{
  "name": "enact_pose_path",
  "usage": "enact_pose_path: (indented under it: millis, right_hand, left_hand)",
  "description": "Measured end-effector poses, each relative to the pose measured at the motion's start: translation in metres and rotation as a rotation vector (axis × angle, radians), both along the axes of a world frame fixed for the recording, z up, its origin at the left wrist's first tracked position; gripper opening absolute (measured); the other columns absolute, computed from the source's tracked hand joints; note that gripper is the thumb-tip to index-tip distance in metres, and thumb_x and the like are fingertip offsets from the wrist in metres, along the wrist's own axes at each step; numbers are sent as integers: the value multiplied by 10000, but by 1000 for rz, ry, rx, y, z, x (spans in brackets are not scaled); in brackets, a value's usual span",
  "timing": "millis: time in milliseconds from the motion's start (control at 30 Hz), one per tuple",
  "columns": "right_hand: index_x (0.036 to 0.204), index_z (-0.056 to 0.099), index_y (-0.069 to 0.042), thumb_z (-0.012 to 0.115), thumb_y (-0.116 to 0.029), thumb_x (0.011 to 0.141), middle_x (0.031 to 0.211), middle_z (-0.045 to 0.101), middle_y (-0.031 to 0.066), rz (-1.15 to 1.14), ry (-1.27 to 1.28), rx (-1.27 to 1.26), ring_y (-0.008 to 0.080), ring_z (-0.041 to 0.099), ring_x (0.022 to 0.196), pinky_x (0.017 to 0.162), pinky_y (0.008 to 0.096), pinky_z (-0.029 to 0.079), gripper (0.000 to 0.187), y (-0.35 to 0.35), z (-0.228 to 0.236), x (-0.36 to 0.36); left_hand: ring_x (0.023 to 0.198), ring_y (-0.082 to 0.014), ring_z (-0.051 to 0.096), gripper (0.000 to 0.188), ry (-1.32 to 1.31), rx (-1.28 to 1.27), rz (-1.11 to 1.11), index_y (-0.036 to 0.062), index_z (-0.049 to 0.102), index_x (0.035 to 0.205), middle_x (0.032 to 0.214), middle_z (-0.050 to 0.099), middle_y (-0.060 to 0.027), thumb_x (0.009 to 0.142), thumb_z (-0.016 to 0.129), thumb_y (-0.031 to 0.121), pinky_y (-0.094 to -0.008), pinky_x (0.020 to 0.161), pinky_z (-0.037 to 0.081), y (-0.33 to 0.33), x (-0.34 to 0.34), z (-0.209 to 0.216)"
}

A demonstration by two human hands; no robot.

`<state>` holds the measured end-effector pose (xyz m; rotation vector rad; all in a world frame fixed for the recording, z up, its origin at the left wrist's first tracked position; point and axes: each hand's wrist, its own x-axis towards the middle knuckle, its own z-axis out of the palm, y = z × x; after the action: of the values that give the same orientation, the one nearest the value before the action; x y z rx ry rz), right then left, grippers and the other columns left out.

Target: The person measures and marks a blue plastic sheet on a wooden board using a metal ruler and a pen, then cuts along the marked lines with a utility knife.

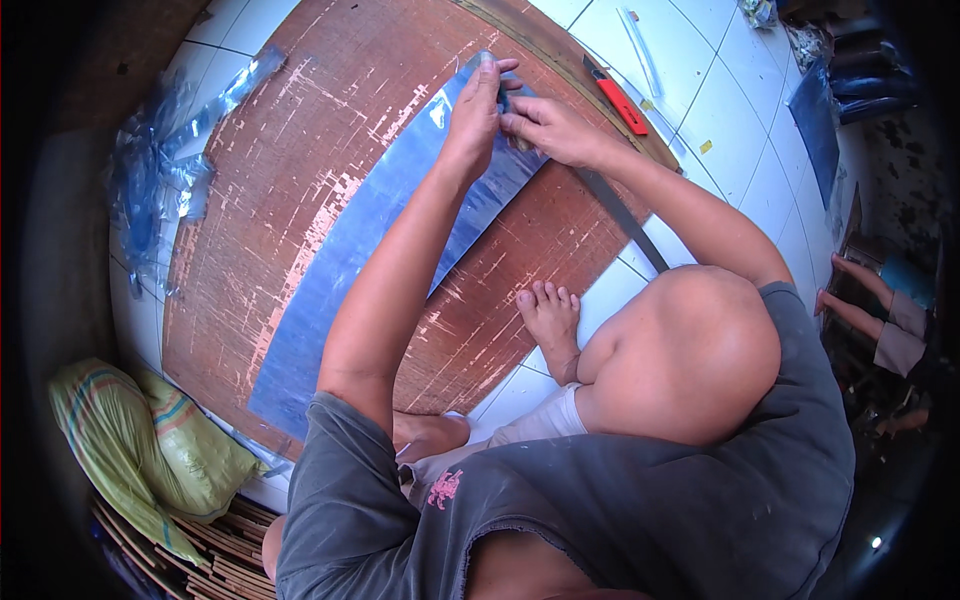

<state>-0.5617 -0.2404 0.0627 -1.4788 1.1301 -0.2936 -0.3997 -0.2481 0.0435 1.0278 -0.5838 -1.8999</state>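
Observation:
A long strip of blue, shiny, see-through plastic sheet (pixel 400 225) lies slantwise across a worn red-brown board (pixel 330 110). Over the strip's far end, my left hand (pixel 478 115) is closed with its thumb up and its fingers pointing right. My right hand (pixel 548 128) meets it from the right, thumb and fingers pinched together. Something small and dark sits between the two hands, too hidden to name. A dark flat metal ruler (pixel 622 218) runs from beneath my right hand toward my knee. Beyond the right hand lies a red utility knife (pixel 622 106) at the board's far edge.
Crumpled clear-blue plastic (pixel 150 190) lies at the left. Yellow-green woven sacks (pixel 140 425) rest near stacked wooden slats (pixel 235 545) at lower left. A narrow clear strip (pixel 642 50) is on the white tiles. Another person's legs (pixel 870 300) show at far right.

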Motion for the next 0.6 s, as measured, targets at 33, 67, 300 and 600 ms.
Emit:
enact_pose_path:
  millis: [33, 67, 300, 600]
  right_hand:
    - [1028, 626, -38, 658, -357, 1022, 788, 611, 32, -92, 5, 28, 131, 590, 746, 666, 302, 472, 321, -3, 3, 1]
    - [1053, 627, -36, 654, -343, 1023, 780, 619, 35, -194, 24, 51, 140, 614, 762, 687, 300, 484, 309, -5, 9, -5]
    - [1054, 640, -44, 722, -226, 979, 806, 715, 38, -799, 73, -459, 69, 654, 674, 591, 235, 505, 214, -1, 8, -45]
    - [966, 694, -63, 758, -239, 927, 742, 716, 25, -706, 359, -534, 93, 646, 635, 600, 279, 508, 191, -8, -9, -47]
  left_hand:
    - [1010, -182, 553, 482, -164, -183, 50, 69, 630, 1280, 1125, 639, -79, 1079, 496, 486, -351, 885, 491, -7, 6, -9]
    - [1036, -212, 561, 458, -312, -371, 93, 72, 656, 1245, 1126, 639, -90, 1054, 563, 477, -376, 913, 482, -15, 5, -16]
    - [1144, -331, 521, 486, -1415, -755, 142, 91, 681, 1197, 1147, 617, -126, 855, 808, 411, -481, 1020, 381, -37, 0, -38]
    - [1116, -335, 523, 555, -1451, -603, 75, 113, 680, 1147, 1129, 603, -118, 785, 839, 503, -481, 984, 367, -41, -5, -57]
